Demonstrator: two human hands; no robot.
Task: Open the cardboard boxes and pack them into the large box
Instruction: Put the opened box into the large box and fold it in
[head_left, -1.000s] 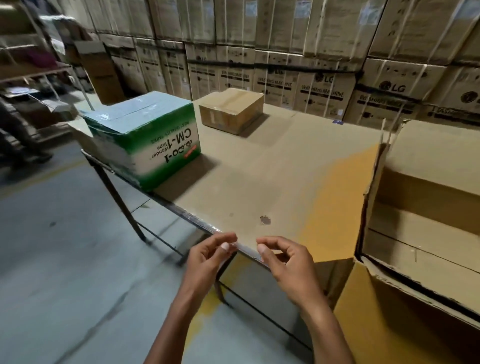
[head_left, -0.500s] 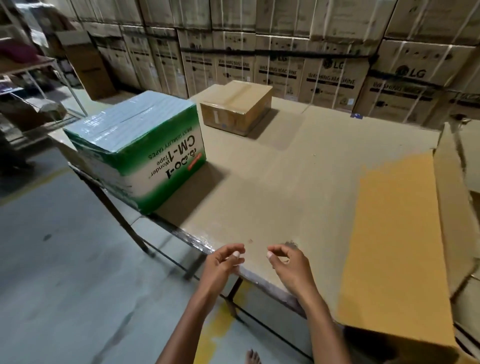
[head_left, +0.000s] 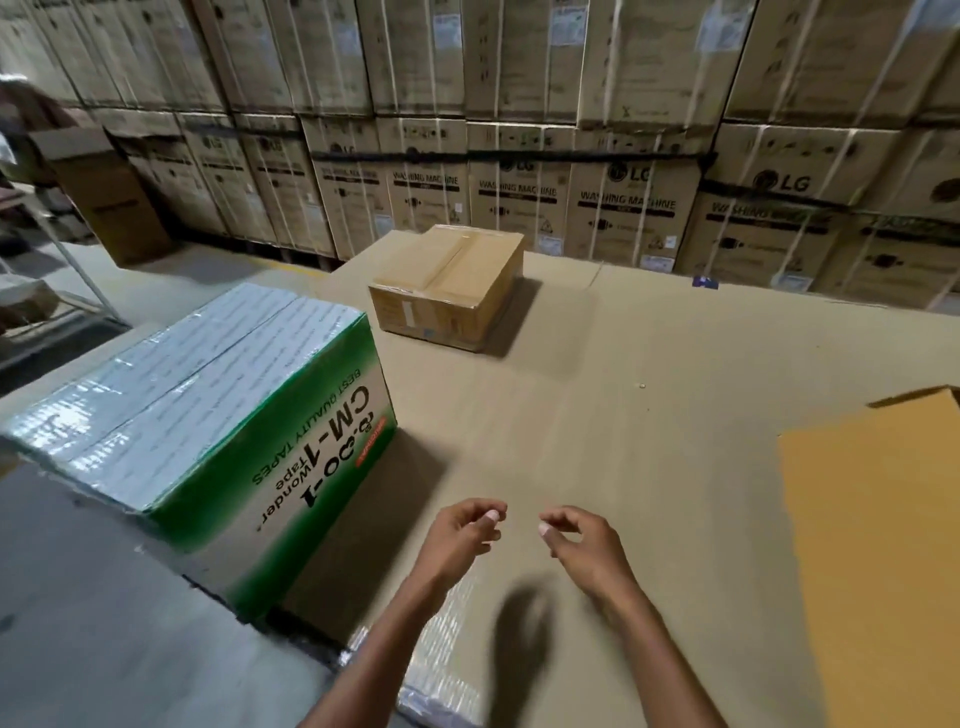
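A green and white tape carton, shut and wrapped in clear film, stands on the left of the cardboard-covered table. Farther back sits a smaller brown cardboard box, taped shut. Only a yellowish flap of the large box shows at the right edge. My left hand and right hand hover side by side over the table's near part, right of the green carton. Their fingers are loosely curled, thumbs near forefingers, and I see nothing held in them.
A wall of stacked washing-machine cartons runs behind the table. A tall brown box stands on the floor at the back left beside a metal rack. Grey floor lies to the left of the table edge.
The view has swung left and moved over the table, so the large box has slid almost out at the right. Both hands moved from the table's near edge to above its surface.
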